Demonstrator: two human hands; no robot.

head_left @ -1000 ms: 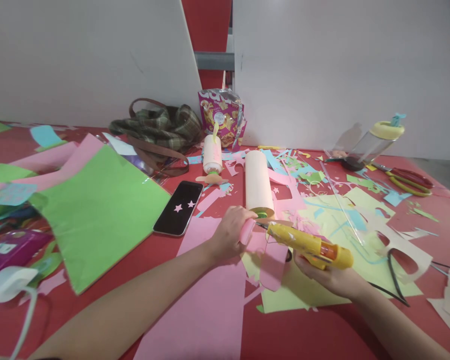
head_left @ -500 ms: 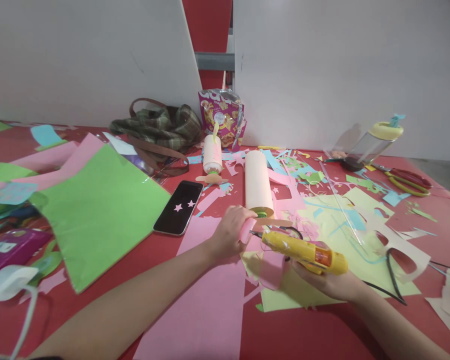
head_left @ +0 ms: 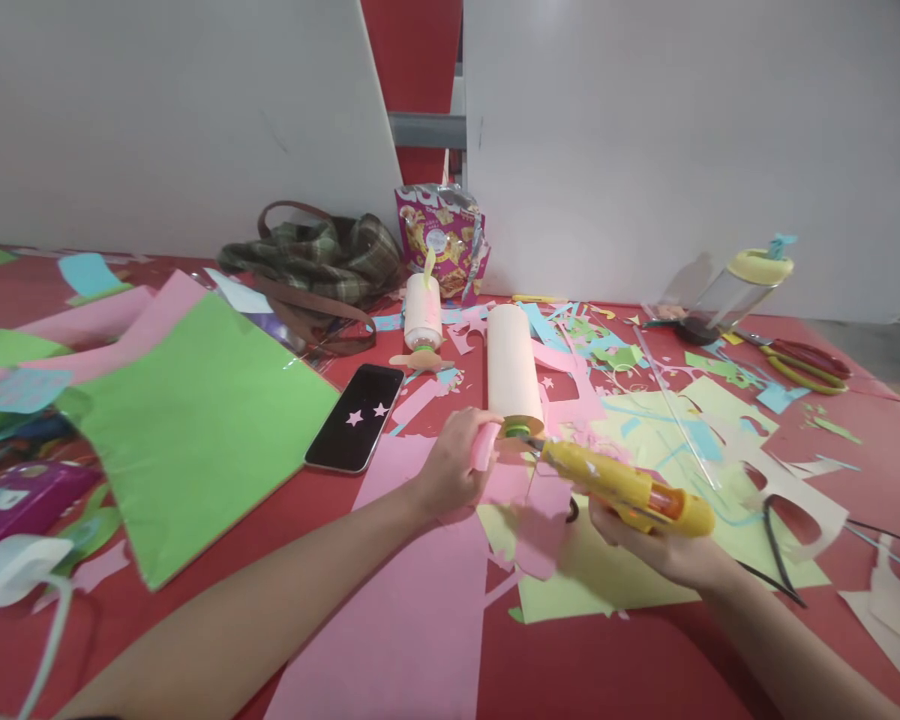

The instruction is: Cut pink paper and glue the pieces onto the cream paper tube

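My left hand (head_left: 456,462) is closed on a small pink paper piece (head_left: 484,446) between thumb and fingers. In my right hand (head_left: 656,545) is a yellow hot glue gun (head_left: 630,485), its nozzle pointing left. The nozzle tip is at the green cap (head_left: 517,431) on the near end of a cream paper-wrapped cylinder (head_left: 513,365); whether they touch I cannot tell. That cylinder lies on the table just beyond my hands. Farther left rests a smaller cream cylinder (head_left: 423,312) with a tan propeller-shaped piece (head_left: 420,361) at its near end.
A phone (head_left: 355,418) with pink stars, a green sheet (head_left: 202,430) and a pink sheet (head_left: 390,620) lie left. Paper scraps, scissors (head_left: 802,365) and a clear bottle (head_left: 735,298) are on the right. A plaid bag (head_left: 322,255) and snack packet (head_left: 442,240) stand behind.
The glue gun's nozzle has shifted from beside the pink paper piece to the cylinder's green cap. My right hand moved slightly right; my left hand keeps hold of the paper.
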